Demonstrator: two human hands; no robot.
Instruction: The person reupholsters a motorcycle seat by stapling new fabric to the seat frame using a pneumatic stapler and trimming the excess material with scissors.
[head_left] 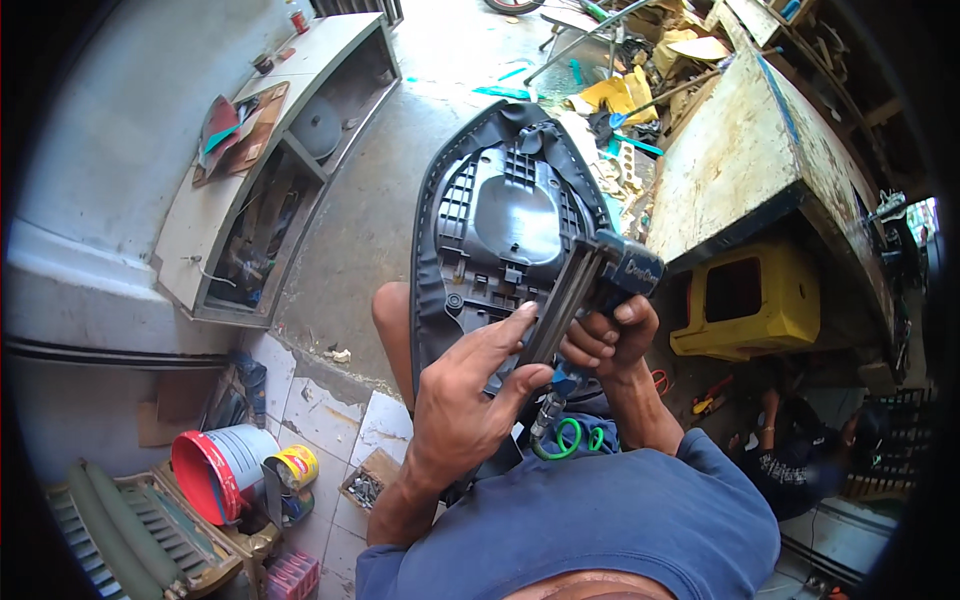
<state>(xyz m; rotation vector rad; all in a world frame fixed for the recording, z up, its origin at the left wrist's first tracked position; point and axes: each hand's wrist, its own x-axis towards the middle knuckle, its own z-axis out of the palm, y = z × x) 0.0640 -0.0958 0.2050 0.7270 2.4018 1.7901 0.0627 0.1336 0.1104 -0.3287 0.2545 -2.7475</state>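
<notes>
My right hand (612, 338) is wrapped round the grip of a dark blue pneumatic staple gun (632, 268). Its long metal magazine (565, 305) slants down toward my left hand (465, 390), whose fingers are stretched and whose thumb is apart, touching the magazine's lower end. A metal air coupling (546, 412) and a coiled green hose (570, 440) hang below the grip. Beneath the gun lies an upturned motorcycle seat (515, 215), its black plastic base facing up and black cover folded over the rim. My hands and the gun hide part of its near end.
A low white cabinet (175, 235) stands left. Near it are a red-and-white bucket (232, 455), a yellow can (296, 464) and a box of small metal pieces (368, 482). At right are a worn workbench (720, 150), a yellow plastic housing (790, 300) and another person (790, 460). Scraps (625, 95) litter the far floor.
</notes>
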